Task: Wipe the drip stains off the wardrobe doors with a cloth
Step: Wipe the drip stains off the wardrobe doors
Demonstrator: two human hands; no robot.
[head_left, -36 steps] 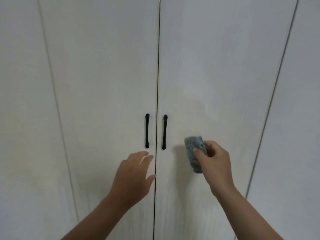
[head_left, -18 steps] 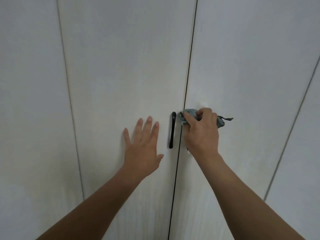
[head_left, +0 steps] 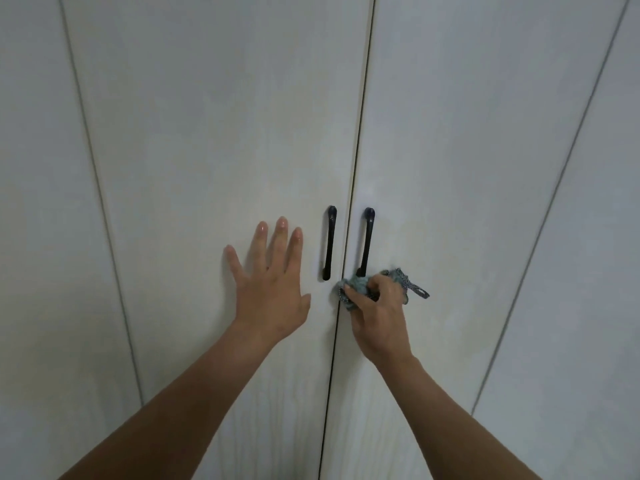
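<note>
Four white wardrobe panels filled the view: two middle doors meeting at a dark seam, and one plainer panel on each outer side [head_left: 34, 202] [head_left: 606, 237]. Each middle door carried one slim black handle, two in all, the left handle [head_left: 329, 242] and the right handle [head_left: 367, 237] standing upright either side of the seam.

The left hand [head_left: 270, 289] lay flat on the left door [head_left: 207, 133], fingers straight and spread, holding nothing.

The right hand [head_left: 379, 320] was clenched round one bunched grey-blue cloth [head_left: 356, 284], pressing it against the right door [head_left: 450, 133] at the lower end of the right handle, right by the seam. A loose tail of the cloth stuck out to the right.
</note>
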